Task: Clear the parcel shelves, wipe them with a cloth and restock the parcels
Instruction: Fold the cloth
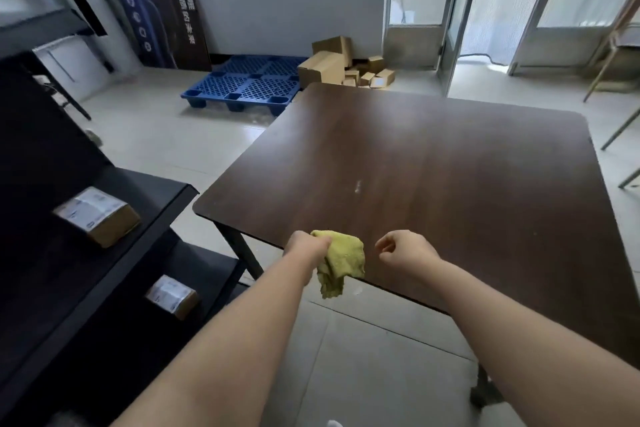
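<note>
My left hand grips a crumpled yellow-green cloth that hangs over the near edge of the dark brown table. Beside it, my right hand hovers over the same edge with curled fingers and holds nothing. To the left stands the black shelf unit. One cardboard parcel with a white label sits on an upper shelf board, and a smaller labelled parcel sits on the board below.
A blue plastic pallet lies on the tiled floor beyond the table, next to a pile of cardboard boxes. Glass doors stand at the back right. Chair or stand legs are at the right edge.
</note>
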